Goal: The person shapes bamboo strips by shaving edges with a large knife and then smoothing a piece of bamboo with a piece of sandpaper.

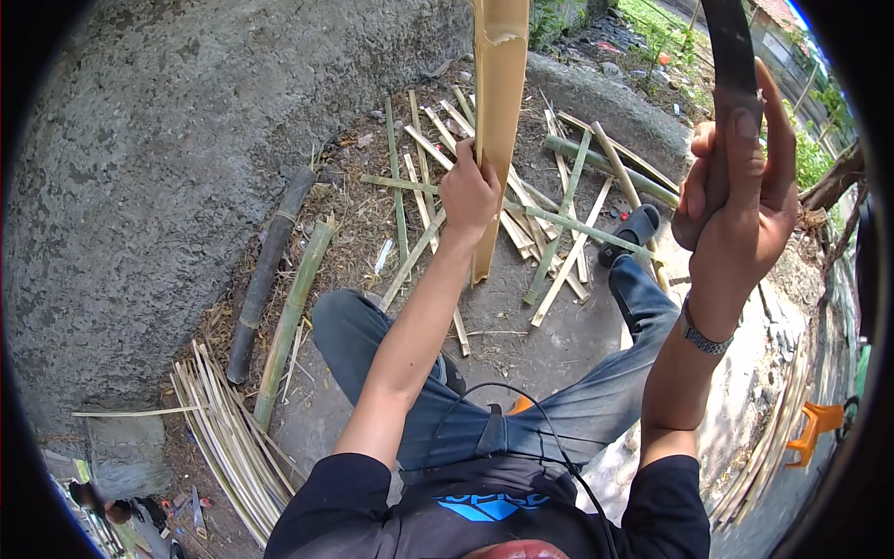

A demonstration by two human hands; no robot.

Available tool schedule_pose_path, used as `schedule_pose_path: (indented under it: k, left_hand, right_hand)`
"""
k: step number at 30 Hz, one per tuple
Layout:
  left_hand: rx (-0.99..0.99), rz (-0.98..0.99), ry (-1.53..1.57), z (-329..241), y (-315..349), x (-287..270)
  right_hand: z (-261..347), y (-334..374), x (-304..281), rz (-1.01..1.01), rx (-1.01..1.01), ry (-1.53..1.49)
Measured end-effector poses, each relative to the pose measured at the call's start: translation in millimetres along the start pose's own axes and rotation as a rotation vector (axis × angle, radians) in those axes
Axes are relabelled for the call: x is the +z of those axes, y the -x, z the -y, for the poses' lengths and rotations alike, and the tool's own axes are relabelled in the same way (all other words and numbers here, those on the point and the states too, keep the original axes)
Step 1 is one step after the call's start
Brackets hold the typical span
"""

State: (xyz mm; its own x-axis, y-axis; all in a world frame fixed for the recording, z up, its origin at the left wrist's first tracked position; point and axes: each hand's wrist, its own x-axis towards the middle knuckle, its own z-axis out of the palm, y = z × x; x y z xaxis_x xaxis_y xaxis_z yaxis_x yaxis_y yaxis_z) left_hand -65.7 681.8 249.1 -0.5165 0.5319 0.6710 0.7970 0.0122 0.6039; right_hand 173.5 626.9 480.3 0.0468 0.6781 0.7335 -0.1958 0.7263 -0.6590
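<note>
My left hand [469,194] is closed around the edge of a wide split bamboo piece [503,112]. The piece stands roughly upright in front of me, its pale inner face showing and its top running out of view. On the right, my raised right hand [736,200] grips a machete [731,47] by its handle, with the thumb laid along it. The dark blade points up and its tip is out of view. It is apart from the bamboo piece. Beyond my left hand, several split bamboo strips [577,238] lie crisscrossed on the ground.
A big rough grey rock [158,186] rises at left. Beside it lie a dark bamboo pole [270,270] and a green bamboo pole [296,317]. Thin strips form a bundle [228,438] at lower left, near a handsaw [198,512]. An orange object [813,433] stands at right.
</note>
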Motion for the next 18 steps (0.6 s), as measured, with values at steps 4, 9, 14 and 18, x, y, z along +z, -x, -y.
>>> schedule_pose_path:
  k: [4,9,14,18]
  left_hand:
    - [-0.028,0.076,0.151,14.5,3.7,-5.3]
    - [0.126,0.028,0.217,14.2,-38.1,-28.4]
    - [0.231,0.024,0.117,20.4,-63.6,-78.3]
    - [0.331,0.170,-0.029,61.1,-47.2,-78.5]
  right_hand:
    - [-42.6,29.2,-22.2,-0.037,0.168,0.022]
    - [-86.5,58.9,-60.2,-0.082,0.356,0.032]
    - [-135.4,99.3,-89.4,-0.063,0.496,0.067]
    - [-183.6,141.8,-97.6,-0.069,0.625,0.122]
